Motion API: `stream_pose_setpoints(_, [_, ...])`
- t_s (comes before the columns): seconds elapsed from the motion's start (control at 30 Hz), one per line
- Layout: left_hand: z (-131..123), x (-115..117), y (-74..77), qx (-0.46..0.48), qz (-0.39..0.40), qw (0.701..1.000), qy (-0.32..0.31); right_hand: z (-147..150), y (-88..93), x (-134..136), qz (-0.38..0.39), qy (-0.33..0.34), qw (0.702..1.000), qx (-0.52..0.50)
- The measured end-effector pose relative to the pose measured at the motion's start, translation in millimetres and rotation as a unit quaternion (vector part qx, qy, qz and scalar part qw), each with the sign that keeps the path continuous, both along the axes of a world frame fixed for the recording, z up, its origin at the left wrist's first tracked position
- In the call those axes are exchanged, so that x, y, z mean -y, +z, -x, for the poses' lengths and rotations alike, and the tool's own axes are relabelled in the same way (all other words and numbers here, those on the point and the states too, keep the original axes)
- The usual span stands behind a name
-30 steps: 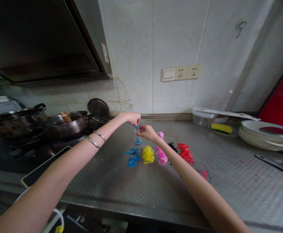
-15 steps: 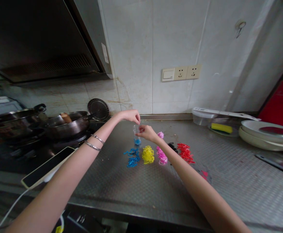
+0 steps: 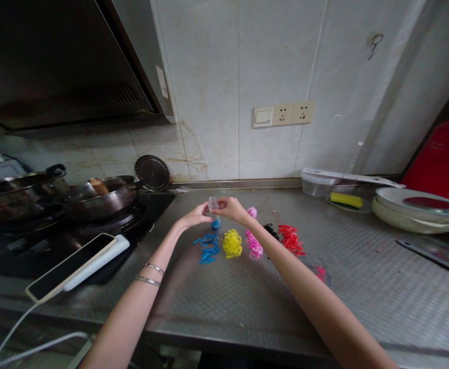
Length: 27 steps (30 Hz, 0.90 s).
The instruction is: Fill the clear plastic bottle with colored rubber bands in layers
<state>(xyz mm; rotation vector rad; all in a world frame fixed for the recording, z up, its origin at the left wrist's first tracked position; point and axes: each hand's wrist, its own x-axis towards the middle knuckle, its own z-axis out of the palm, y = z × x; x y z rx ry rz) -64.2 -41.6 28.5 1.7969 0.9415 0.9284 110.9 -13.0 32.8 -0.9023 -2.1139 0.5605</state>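
A small clear plastic bottle (image 3: 212,203) stands upright with blue bands showing in its bottom. My right hand (image 3: 231,209) grips its upper part from the right. From the left, my left hand (image 3: 194,217) closes on it too, with two silver bangles on that forearm. In front of the bottle lie loose piles of small rubber bands: blue bands (image 3: 209,249), yellow bands (image 3: 232,244) and pink bands (image 3: 254,245). Farther right are black bands (image 3: 272,230), partly behind my right forearm, and red bands (image 3: 291,240). A pink bundle (image 3: 251,211) sits just behind my right wrist.
On the left, pans (image 3: 103,197) rest on the black stove beside a phone (image 3: 70,266) on a cable. At right are a plastic tub (image 3: 319,185), a yellow sponge (image 3: 346,200), stacked bowls (image 3: 416,220) and a knife (image 3: 434,259). A range hood (image 3: 66,61) overhangs the left.
My left hand has come down from above the bottle's mouth to its left side and now grips it. My right hand keeps its hold. The view has shifted slightly.
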Motion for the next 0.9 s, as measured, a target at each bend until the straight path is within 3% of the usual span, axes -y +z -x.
stream_pose_setpoints(0.17, [-4, -7, -19.2, 0.003, 0.008, 0.999, 0.037, 0, 2.1, 3, -0.001, -0.007, 1.000, 0.005])
stream_pose_setpoints(0.37, [-3, -5, -21.8, 0.003, -0.004, 0.998, 0.061, -2, 6.3, 4, -0.005, -0.003, 0.998, 0.055])
stream_pose_setpoints(0.57, [-2, -3, -23.4, -0.020, -0.031, 0.996, 0.081, -23, 50.1, 24, -0.123, -0.039, 0.971, 0.200])
stream_pose_setpoints(0.63, [-1, -3, -25.1, -0.022, -0.033, 0.996, 0.078, -23, 62.7, 40, -0.114, -0.011, 0.964, 0.238])
stream_pose_setpoints(0.7, [0, -4, -26.6, -0.023, -0.032, 0.997, 0.069, -17, 65.9, 58, -0.098, 0.064, 0.956, 0.269])
stream_pose_setpoints(0.8, [-1, -4, -27.9, -0.014, -0.030, 0.997, 0.065, -2, 53.3, 84, -0.080, 0.187, 0.928, 0.313])
stream_pose_setpoints(0.9, [-2, -3, -28.1, -0.006, -0.036, 0.996, 0.084, 8, 32.4, 102, -0.090, 0.216, 0.905, 0.354])
